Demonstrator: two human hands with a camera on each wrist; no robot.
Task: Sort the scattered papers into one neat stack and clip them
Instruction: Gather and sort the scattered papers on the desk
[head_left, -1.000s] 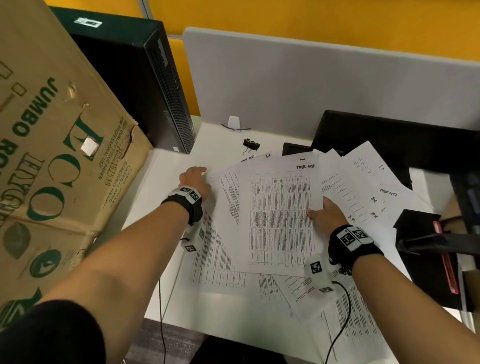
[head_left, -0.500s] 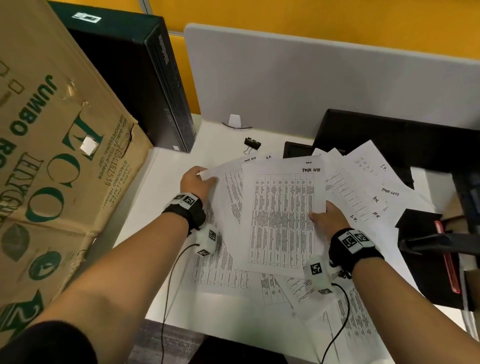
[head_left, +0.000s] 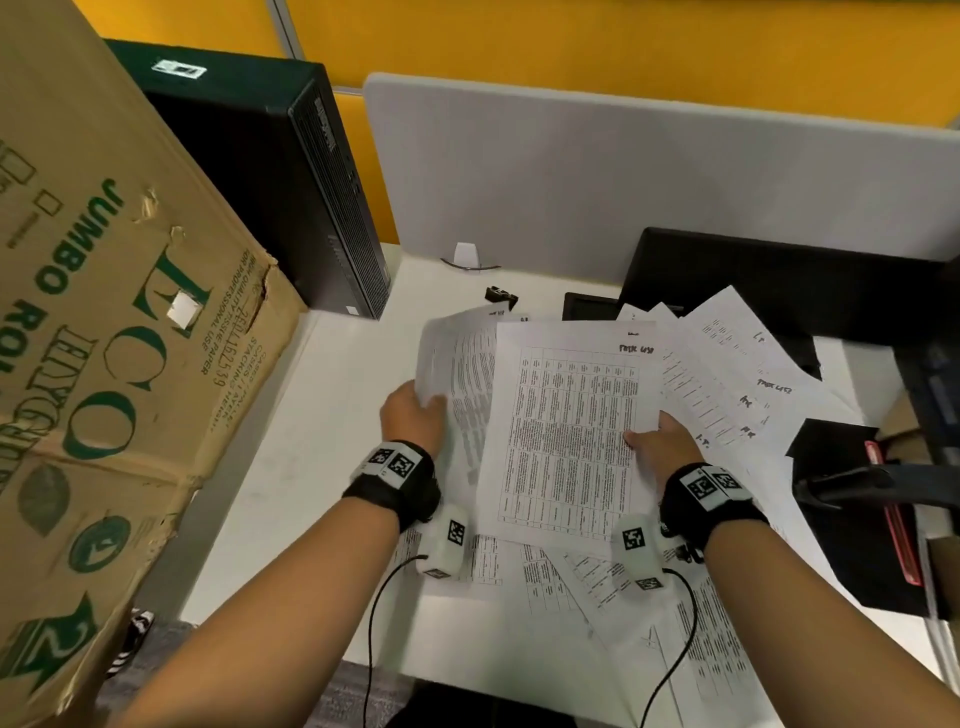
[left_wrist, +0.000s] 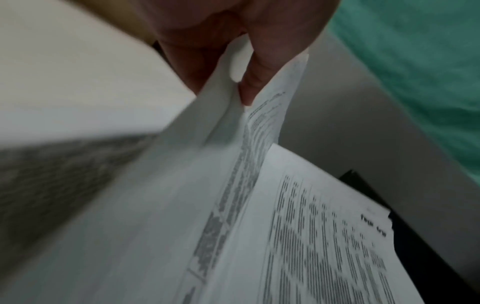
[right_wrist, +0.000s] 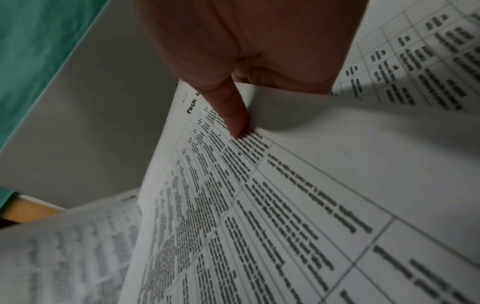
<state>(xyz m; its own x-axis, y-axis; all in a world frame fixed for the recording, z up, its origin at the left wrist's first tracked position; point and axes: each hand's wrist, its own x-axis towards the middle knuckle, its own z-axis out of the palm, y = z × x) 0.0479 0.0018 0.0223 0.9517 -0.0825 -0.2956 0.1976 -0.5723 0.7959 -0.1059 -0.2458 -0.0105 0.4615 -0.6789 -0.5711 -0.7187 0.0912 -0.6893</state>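
Pinching papers (head_left: 566, 431) at opposite edges, left hand (head_left: 413, 415) and right hand (head_left: 657, 441).

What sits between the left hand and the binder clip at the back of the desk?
The curled sheet that the left hand grips rises between it and the binder clip. The far edges of the papers end just short of the clip. Nothing lies on the clip itself; bare desk surrounds it.

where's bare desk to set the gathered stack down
Bare desk lies left of the left hand, bordered by the cardboard box and black computer case. Scattered papers crowd the right.
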